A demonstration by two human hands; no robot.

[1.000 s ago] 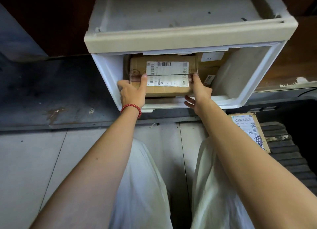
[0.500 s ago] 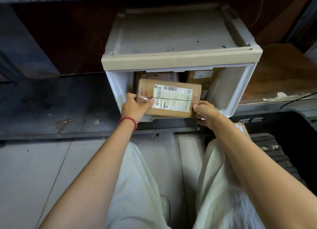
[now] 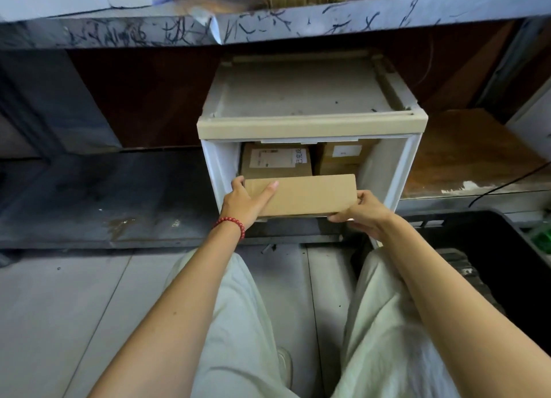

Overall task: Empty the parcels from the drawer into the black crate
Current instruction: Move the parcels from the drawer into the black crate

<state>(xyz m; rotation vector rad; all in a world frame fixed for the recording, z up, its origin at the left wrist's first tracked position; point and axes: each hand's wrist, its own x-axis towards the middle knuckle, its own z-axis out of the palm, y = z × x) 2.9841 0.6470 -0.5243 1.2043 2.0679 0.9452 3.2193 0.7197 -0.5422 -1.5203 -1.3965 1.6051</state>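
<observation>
A plain brown cardboard parcel (image 3: 307, 195) is held between my two hands in front of the white plastic drawer unit (image 3: 310, 126). My left hand (image 3: 244, 201) grips its left end, thumb behind and fingers across the front. My right hand (image 3: 363, 212) grips the lower right corner. Inside the drawer opening stand two more parcels: a labelled one (image 3: 275, 159) at the left and another (image 3: 343, 156) at the right. The black crate (image 3: 501, 248) lies on the floor at the right, partly hidden by my right arm.
A scuffed grey shelf edge (image 3: 268, 25) runs overhead with a box and a bag on it. A brown wooden board (image 3: 465, 153) lies right of the drawer unit. My knees in pale trousers fill the lower middle, over grey floor tiles (image 3: 59, 308).
The parcel has come out of the drawer toward me and turned, so its plain face shows instead of the label. Both hands moved back with it; the view pulled back and up.
</observation>
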